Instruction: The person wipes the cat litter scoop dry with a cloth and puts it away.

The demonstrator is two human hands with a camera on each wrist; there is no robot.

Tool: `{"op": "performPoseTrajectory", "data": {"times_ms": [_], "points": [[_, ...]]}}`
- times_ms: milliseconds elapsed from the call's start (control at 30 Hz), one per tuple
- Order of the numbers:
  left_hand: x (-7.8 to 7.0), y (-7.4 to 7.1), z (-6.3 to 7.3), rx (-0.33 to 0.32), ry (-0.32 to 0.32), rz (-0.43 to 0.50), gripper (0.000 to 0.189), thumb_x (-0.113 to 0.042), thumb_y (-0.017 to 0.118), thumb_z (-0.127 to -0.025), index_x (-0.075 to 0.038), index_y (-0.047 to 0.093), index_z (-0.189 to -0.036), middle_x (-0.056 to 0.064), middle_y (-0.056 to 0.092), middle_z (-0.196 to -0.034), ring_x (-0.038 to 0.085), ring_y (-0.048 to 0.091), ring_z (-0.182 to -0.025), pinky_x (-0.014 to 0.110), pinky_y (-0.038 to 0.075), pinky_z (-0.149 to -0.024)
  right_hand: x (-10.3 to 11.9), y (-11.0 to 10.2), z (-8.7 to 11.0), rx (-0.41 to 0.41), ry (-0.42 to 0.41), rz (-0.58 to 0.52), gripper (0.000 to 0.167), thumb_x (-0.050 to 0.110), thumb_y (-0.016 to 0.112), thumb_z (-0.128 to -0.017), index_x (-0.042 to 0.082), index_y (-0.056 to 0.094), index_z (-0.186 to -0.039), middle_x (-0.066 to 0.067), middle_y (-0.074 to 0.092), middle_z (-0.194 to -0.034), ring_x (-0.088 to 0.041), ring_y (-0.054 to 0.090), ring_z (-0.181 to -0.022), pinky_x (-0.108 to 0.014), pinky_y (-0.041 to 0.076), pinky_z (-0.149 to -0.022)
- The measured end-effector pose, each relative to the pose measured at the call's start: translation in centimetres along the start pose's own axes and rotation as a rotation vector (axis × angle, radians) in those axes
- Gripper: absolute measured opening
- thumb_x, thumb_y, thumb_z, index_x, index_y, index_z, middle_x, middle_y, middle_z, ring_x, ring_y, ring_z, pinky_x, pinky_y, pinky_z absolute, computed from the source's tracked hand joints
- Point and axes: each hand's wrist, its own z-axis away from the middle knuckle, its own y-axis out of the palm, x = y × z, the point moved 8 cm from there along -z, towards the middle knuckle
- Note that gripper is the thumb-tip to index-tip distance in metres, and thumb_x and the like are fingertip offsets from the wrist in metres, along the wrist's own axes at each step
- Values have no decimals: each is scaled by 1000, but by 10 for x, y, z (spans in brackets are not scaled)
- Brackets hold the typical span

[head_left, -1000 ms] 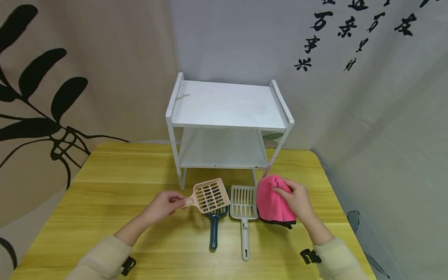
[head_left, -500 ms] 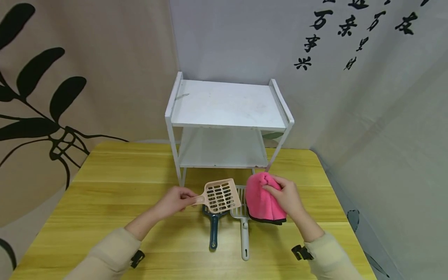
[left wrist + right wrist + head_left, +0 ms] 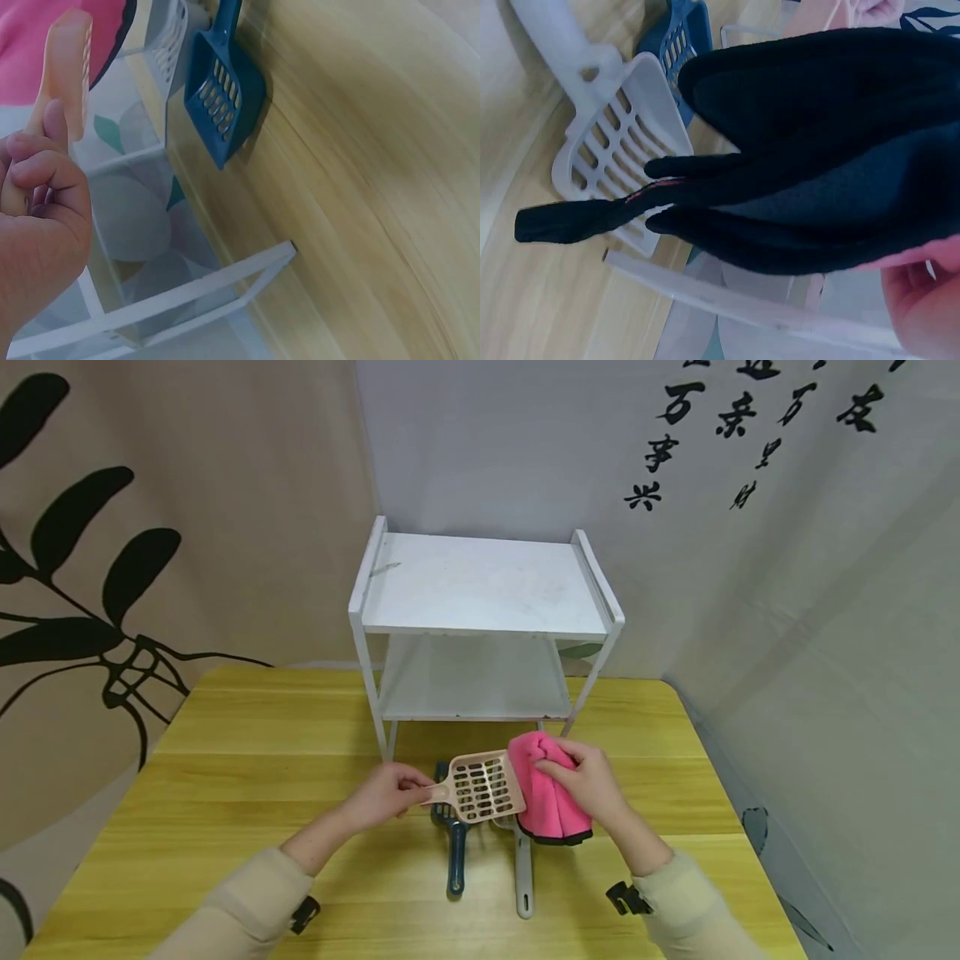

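My left hand (image 3: 397,789) pinches the handle of a beige slotted scoop (image 3: 483,787) and holds it above the table. In the left wrist view that beige scoop (image 3: 67,67) shows edge-on above my curled fingers (image 3: 37,180). A folded pink cloth (image 3: 543,789) with a black underside (image 3: 817,150) is gripped in my right hand (image 3: 577,777), and it meets the scoop's right edge. Below them, a blue scoop (image 3: 453,852) and a white scoop (image 3: 522,877) lie side by side on the yellow table (image 3: 225,793). The cloth hides most of the white scoop's head in the head view.
A white two-tier shelf rack (image 3: 480,585) stands at the back of the table, just beyond the scoops. Fabric backdrops close in behind and on the right. The table's right edge (image 3: 750,860) is close to my right forearm.
My hands have come together: the beige scoop moved right, and the pink cloth moved left over the white scoop until it met the beige one.
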Motion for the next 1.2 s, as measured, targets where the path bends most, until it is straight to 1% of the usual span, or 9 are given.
{"op": "performPoseTrajectory", "data": {"times_ms": [133, 367, 467, 567, 700, 833, 933, 1100, 1200], "points": [[-1, 3, -2, 5, 7, 3, 22, -14, 59, -91, 4, 69, -100, 8, 69, -75, 7, 38, -45, 21, 34, -42, 7, 16, 1, 93, -59, -16, 28, 10, 68, -85, -1, 66, -110, -20, 65, -92, -3, 58, -61, -21, 51, -57], [-6, 7, -6, 4, 22, 10, 21, -13, 59, -91, 5, 69, -98, 9, 70, -75, 6, 38, -44, 20, 34, -43, 14, 44, 3, 247, -116, 7, 29, 14, 65, -87, 2, 66, -114, -19, 66, -101, -3, 60, -63, -21, 52, -58], [-8, 9, -7, 5, 26, 8, 21, -12, 59, -91, 4, 69, -99, 8, 69, -74, 6, 37, -44, 20, 32, -42, 15, 54, 2, 264, -150, 105, 28, 17, 67, -86, 9, 68, -113, -13, 68, -103, -5, 59, -73, -21, 51, -63], [-10, 11, -9, 12, 35, 1, 20, -11, 59, -91, 3, 69, -100, 6, 68, -73, 6, 36, -43, 19, 31, -42, 16, 63, 2, 267, -203, 266, 30, 23, 69, -85, 16, 68, -113, -5, 69, -104, -9, 59, -85, -22, 49, -72], [-11, 13, -12, 29, 43, 9, 20, -11, 57, -92, 3, 69, -101, 10, 69, -75, 6, 36, -44, 19, 30, -42, 17, 72, 5, 305, -263, 431, 37, 34, 66, -86, 19, 65, -120, 0, 67, -110, -13, 58, -95, -27, 48, -80], [-10, 11, -12, 22, 13, 22, 21, -10, 56, -92, 4, 69, -101, 18, 69, -80, 6, 37, -45, 17, 32, -43, 20, 74, 8, 336, -303, 491, 36, 33, 57, -93, 17, 61, -125, -1, 64, -119, -16, 57, -105, -34, 48, -87], [-10, 8, -12, 11, -5, 23, 21, -10, 55, -93, 4, 69, -101, 19, 69, -80, 5, 37, -45, 17, 33, -43, 22, 74, 9, 338, -339, 562, 37, 32, 60, -91, 15, 61, -124, 1, 64, -119, -18, 54, -110, -37, 46, -90], [-11, 8, -12, 22, -11, 49, 22, -10, 55, -93, 5, 68, -101, 12, 70, -75, 4, 36, -43, 16, 31, -42, 23, 80, 12, 332, -394, 676, 44, 39, 68, -84, 15, 64, -120, 4, 66, -116, -16, 52, -106, -36, 43, -92], [-10, 9, -12, 28, -14, 61, 22, -10, 55, -93, 5, 68, -101, 9, 70, -74, 4, 36, -43, 16, 31, -41, 24, 84, 12, 304, -415, 673, 39, 36, 67, -85, 14, 65, -117, 3, 68, -112, -15, 56, -102, -36, 42, -94]]}}
